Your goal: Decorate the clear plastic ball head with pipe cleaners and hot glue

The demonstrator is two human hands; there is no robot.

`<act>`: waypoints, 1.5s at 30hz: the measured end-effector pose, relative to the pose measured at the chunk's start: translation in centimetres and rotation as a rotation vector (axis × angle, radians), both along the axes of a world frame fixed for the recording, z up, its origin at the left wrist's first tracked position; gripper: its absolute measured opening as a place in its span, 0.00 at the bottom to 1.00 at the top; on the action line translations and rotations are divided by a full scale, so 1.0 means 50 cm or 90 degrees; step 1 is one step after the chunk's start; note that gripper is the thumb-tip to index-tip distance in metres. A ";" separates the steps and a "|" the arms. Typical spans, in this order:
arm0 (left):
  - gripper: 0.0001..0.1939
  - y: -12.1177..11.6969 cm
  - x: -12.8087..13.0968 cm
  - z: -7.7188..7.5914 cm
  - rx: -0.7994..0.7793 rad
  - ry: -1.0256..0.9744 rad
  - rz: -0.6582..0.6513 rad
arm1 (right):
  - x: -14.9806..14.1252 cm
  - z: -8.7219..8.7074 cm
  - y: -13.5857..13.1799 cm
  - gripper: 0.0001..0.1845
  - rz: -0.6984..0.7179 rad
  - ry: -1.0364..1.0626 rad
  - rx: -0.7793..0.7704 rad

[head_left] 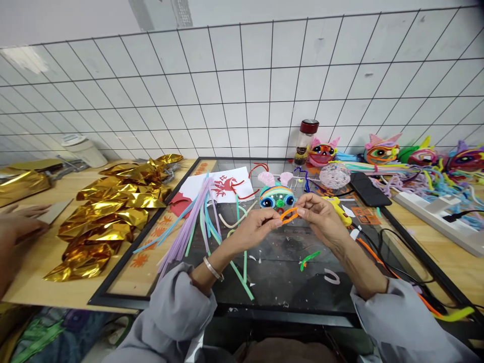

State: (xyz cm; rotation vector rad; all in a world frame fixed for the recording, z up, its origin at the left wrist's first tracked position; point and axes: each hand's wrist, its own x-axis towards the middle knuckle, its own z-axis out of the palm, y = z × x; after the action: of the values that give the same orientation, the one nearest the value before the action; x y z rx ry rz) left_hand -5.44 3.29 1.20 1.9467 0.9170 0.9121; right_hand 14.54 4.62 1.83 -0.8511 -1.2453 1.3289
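Note:
An orange pipe cleaner (290,217), bent into a narrow loop, spans the gap between my two hands. My left hand (259,227) pinches its left end, and my right hand (321,217) pinches the right end between thumb and fingers. Just behind the loop sits a round animal head (278,190) with pink ears, big blue-rimmed eyes and a green nose. Part of its lower side is hidden by my hands. A short green twisted piece (310,259) and a pale curved piece (331,276) lie on the dark glass below my right hand.
Lilac and blue pipe cleaners (192,222) lie left, beside white paper with a red cutout (223,185). Gold foil pieces (109,217) cover the left table, near another person's hand (28,222). A yellow glue gun (341,210), phone (369,189), power strip (440,222) and bottle (305,143) are right.

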 end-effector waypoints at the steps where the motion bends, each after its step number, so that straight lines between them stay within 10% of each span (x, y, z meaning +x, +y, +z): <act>1: 0.15 -0.001 0.000 0.003 0.016 0.015 -0.026 | -0.001 -0.003 -0.001 0.17 0.005 0.021 -0.012; 7: 0.15 -0.007 -0.003 0.017 0.036 0.033 -0.121 | -0.010 -0.015 -0.005 0.19 0.049 0.112 -0.048; 16: 0.15 -0.014 0.007 0.004 0.006 0.022 -0.049 | -0.005 -0.027 -0.005 0.13 -0.013 -0.014 0.048; 22: 0.16 -0.010 0.000 -0.023 0.112 -0.195 0.276 | 0.031 -0.017 0.013 0.13 -0.351 -0.253 0.344; 27: 0.17 -0.003 -0.007 -0.026 0.157 -0.271 0.427 | 0.087 -0.030 0.053 0.14 -0.608 -0.216 0.306; 35: 0.18 0.008 -0.008 -0.019 0.257 -0.187 0.443 | 0.058 -0.093 0.074 0.10 -0.267 -0.613 0.209; 45: 0.14 0.034 -0.007 -0.054 0.255 -0.057 0.304 | 0.007 -0.108 0.083 0.10 -0.248 -0.877 0.226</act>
State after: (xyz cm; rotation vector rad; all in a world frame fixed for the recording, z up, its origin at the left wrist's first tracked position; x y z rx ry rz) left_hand -5.79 4.99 -1.48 2.0230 1.2486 1.5433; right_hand 14.87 8.77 -3.55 -1.7140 -2.0703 0.0235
